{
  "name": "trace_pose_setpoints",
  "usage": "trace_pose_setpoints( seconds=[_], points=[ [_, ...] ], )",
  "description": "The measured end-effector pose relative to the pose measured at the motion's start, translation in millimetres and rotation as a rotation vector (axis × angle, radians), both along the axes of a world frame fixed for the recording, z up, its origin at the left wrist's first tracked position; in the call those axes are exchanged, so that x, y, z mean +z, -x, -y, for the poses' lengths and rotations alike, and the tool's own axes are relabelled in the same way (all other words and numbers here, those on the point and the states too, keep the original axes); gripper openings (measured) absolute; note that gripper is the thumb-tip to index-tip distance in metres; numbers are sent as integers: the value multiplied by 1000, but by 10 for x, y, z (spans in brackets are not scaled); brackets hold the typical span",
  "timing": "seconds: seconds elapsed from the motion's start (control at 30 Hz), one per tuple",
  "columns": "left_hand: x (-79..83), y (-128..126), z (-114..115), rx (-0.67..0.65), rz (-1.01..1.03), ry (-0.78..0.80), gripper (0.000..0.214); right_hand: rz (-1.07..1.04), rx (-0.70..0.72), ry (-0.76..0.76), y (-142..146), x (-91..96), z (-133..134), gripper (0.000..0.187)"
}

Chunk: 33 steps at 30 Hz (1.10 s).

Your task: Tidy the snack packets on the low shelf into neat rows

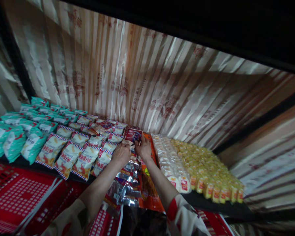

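Observation:
Both my hands reach to the back of a dark shelf (206,205) stocked with snack packets. My left hand (121,153) is closed, its fingers curled down onto the silvery red packets (125,186) in the middle row. My right hand (143,147) pinches the edge of a dark red packet (133,134) standing at the back of that row. An orange packet (148,190) of long sticks lies under my right forearm. What the left fingers grip is hidden.
Teal bags (13,141) fill the shelf's left end, then white bags with red and blue borders (68,157). Right of my hands lie clear packs of pale rounds (170,162) and yellow packs (208,170). Red plastic crates (22,196) stand below. Striped sheeting (137,75) hangs behind.

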<state>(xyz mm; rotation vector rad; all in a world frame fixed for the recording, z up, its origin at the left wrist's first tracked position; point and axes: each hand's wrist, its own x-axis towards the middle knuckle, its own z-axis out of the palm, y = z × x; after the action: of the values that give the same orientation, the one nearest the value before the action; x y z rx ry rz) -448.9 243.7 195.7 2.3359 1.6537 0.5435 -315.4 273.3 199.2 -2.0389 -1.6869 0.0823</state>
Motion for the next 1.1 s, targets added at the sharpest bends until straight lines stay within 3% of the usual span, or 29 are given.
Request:
trace_pose_setpoints(
  seconds=[0.2, 0.4, 0.5, 0.77, 0.93, 1.1],
  points=[
    [27, -2, 21, 5, -4, -4, 30, 33, 72, -48, -31, -86, -11, 42],
    [-45, -19, 31, 12, 88, -72, 28, 2, 96, -71, -51, -176, -45, 35],
    [-64, -40, 36, 3, 120, -28, 30, -31, 95, -67, -36, -198, -37, 35],
    [-53, -25, 69, 21, 105, -31, 39, 29, 66, -14, -18, -76, 92, 32],
    [-117, -28, 52, 32, 90, -64, 30, 55, 70, -29, -16, -74, 134, 35],
    [-151, -34, 16, -44, 146, -87, 38, 63, 75, -68, 0, -74, 151, 33]
  ],
)
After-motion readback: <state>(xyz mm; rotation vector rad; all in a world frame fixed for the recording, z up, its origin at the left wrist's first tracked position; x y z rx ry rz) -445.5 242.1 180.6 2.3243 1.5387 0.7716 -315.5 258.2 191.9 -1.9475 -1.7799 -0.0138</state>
